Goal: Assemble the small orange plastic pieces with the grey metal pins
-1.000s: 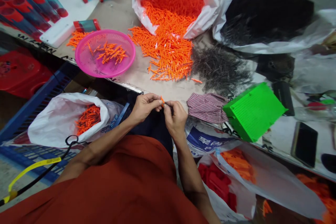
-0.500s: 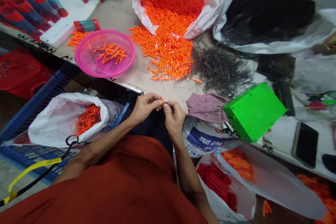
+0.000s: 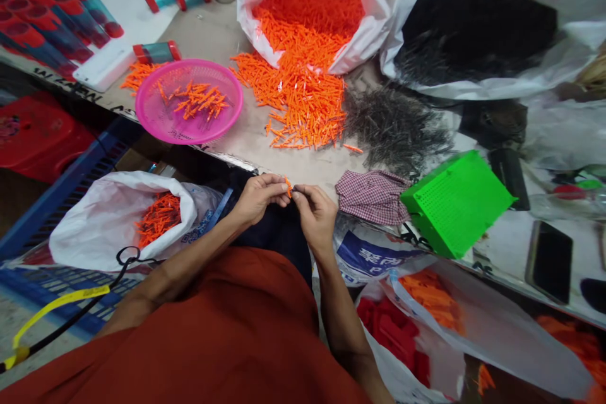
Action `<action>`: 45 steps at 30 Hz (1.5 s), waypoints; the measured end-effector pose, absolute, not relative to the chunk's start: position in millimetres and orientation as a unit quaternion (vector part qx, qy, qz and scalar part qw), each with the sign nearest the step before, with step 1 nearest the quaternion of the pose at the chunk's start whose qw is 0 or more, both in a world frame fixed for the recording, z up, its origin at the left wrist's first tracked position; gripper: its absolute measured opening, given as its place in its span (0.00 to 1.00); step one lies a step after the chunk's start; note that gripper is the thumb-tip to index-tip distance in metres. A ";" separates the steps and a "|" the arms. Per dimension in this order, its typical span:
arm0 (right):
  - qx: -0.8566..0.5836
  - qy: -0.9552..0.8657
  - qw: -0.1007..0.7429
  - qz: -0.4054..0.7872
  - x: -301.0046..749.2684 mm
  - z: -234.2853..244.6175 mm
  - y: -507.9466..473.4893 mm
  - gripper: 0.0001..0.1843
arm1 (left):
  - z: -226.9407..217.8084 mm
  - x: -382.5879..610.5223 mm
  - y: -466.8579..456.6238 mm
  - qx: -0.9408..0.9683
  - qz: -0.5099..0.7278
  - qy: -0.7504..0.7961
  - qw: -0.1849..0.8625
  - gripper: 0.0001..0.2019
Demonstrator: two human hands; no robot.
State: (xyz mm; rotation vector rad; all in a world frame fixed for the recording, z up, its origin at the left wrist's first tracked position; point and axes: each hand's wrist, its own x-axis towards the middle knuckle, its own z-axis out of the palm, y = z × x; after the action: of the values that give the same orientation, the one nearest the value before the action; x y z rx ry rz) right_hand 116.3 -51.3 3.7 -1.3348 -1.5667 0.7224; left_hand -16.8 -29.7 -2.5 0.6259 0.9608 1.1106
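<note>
Orange plastic piece [image 3: 288, 187] is pinched between left hand [image 3: 258, 198] and right hand [image 3: 316, 216], held just beside worktop [image 3: 279, 161] edge.

Out past the right hand [image 3: 316, 218] I see a checked cloth [image 3: 372, 194] nearest, then a green perforated plastic box [image 3: 457, 204] just beyond it, and a black smartphone [image 3: 548, 261] farther right.

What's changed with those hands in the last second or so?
The small orange piece, pinched between the left hand and the right hand, has shifted slightly leftward, and the hands moved with it; neither hand let go. The pink plastic basket, the white sack of orange pieces and the green perforated box stayed where they were, apart from a slight shift of the view.
</note>
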 end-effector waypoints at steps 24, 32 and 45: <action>-0.609 -0.553 0.473 0.315 108.6 3.3 -57.4 0.06 | -1.1 -11.8 -36.5 0.251 0.542 0.427 0.679 0.11; -0.616 -0.525 0.496 0.315 101.9 2.9 -59.1 0.07 | -0.7 -11.8 -37.0 0.244 0.538 0.432 0.681 0.11; -0.619 -0.531 0.505 0.283 97.3 1.3 -60.6 0.07 | -0.5 -11.2 -37.8 0.238 0.548 0.425 0.680 0.09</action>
State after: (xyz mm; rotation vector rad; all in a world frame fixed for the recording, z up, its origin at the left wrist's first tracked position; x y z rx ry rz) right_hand 97.3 -60.6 1.3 -1.4937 -1.2828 0.6828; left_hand -11.2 -37.8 -0.5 0.5333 0.9552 1.2309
